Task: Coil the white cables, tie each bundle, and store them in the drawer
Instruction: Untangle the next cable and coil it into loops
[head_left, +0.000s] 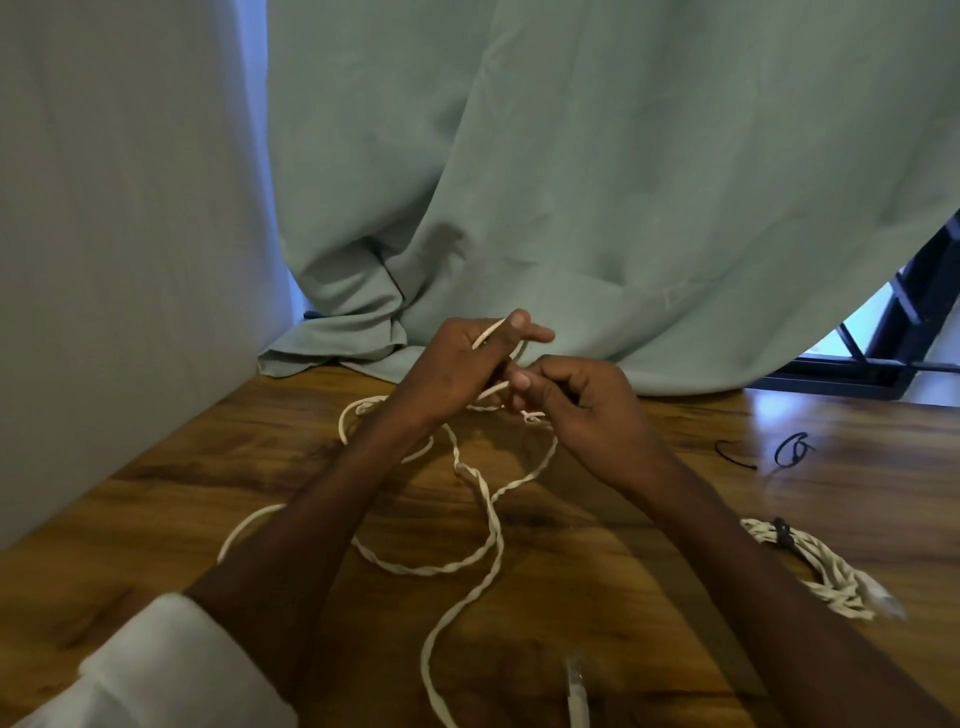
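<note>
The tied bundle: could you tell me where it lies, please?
In the head view, the tied bundle lies on the table at the right, beside the right forearm, nearer than the black ties.

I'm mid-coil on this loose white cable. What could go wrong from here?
1. The loose cable crosses over itself on the table, so pulling more in may tighten it into a knot.
2. Its plug lies near the table's front edge and might slide off or snag as slack is drawn.
3. The left hand and right hand both grip cable, while the black ties lie off to the right; reaching may loosen the loops.
</note>
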